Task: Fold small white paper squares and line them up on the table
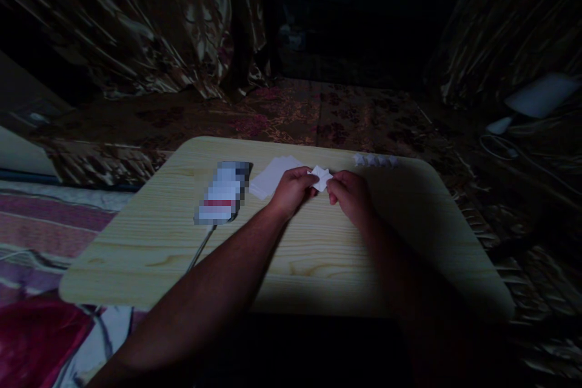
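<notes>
- The left grip (pixel 293 189) pinches one side of a small white folded paper piece (pixel 322 177).
- The right grip (pixel 349 194) pinches the other side, holding the piece just above the wooden surface (pixel 318 254).
- A stack of white sheets (pixel 273 174) lies beside the left grip.
- A row of small folded pieces (pixel 375 160) lies near the far edge.

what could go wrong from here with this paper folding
1. The light is very dim, so a crease in the small white paper piece, pinched between the left hand and right hand, may well go crooked.
2. The row of small folded pieces lies close to the far edge of the table; a nudge could push them off.
</notes>
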A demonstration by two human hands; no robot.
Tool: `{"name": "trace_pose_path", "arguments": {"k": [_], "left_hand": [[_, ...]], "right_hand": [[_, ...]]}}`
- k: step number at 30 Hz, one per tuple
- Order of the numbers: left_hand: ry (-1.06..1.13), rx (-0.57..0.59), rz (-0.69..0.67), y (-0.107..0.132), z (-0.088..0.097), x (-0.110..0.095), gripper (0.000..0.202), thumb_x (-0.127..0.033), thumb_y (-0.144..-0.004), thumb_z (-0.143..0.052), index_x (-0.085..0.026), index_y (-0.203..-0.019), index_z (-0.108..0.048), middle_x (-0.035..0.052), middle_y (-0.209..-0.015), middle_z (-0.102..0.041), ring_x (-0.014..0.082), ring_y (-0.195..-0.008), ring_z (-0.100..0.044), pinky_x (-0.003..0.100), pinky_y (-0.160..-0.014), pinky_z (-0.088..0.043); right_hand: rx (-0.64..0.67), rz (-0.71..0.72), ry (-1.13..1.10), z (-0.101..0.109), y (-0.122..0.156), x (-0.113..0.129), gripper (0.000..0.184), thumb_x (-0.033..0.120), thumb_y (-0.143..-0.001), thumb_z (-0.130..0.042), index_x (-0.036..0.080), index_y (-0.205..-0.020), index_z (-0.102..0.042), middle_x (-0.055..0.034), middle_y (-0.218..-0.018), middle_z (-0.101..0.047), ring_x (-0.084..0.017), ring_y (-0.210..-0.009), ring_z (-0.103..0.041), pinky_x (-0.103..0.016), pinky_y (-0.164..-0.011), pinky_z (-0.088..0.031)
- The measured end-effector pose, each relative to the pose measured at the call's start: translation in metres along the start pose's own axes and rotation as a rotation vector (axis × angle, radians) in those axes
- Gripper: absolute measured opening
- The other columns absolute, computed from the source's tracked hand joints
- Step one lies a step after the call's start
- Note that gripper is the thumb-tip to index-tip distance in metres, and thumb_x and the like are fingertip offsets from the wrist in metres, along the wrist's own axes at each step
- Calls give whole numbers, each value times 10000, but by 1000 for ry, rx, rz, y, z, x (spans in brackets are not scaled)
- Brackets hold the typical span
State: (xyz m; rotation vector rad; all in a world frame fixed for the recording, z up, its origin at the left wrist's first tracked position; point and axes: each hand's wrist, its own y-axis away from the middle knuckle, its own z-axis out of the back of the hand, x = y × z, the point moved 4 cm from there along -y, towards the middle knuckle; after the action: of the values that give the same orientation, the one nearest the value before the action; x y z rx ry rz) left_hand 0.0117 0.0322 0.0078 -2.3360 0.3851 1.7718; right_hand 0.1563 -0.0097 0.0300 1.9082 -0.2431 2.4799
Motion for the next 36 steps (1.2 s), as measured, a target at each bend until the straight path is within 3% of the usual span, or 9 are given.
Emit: {"name": "trace_pose_path", "arguments": {"k": [7, 19, 31, 36], "left_hand": [[-129, 66, 1, 1, 3, -6, 206, -298, -648, -790, -137, -690, -669, -4, -566, -594, 83, -481, -468, 237, -493, -317], [-265, -11, -25, 3, 0, -2, 195, -313, -700, -748, -148, -733, -648, -41, -538, -560, 70, -444, -415, 227, -453, -264], [-323, -23, -59, 6, -3, -4, 188, -312, -685, -750, -157, -731, -654, -40, -562, -569, 76, -479, -418, 220, -481, -290], [-328, 8, -72, 5, -5, -4, 211, -305, -661, -772, -155, -771, -674, -27, -598, -606, 86, -515, -450, 222, -507, -327]], "right_hand": [[56, 9, 4, 2, -2, -3, 178, 303, -775, -590, 199, -629, -581, 46, -478, -561, -102, -452, -494, -230, -485, -347], [28, 33, 16, 1, -4, -10, 112, 293, -742, -582, 211, -667, -566, 45, -490, -557, -121, -462, -501, -240, -480, -337], [7, 61, 42, 0, -6, -19, 88, 285, -704, -574, 212, -662, -549, 37, -526, -560, -116, -493, -481, -238, -476, -276], [-2, 78, 37, 1, -5, -17, 75, 280, -689, -581, 210, -668, -568, 37, -523, -559, -121, -501, -489, -240, -489, -303]]}}
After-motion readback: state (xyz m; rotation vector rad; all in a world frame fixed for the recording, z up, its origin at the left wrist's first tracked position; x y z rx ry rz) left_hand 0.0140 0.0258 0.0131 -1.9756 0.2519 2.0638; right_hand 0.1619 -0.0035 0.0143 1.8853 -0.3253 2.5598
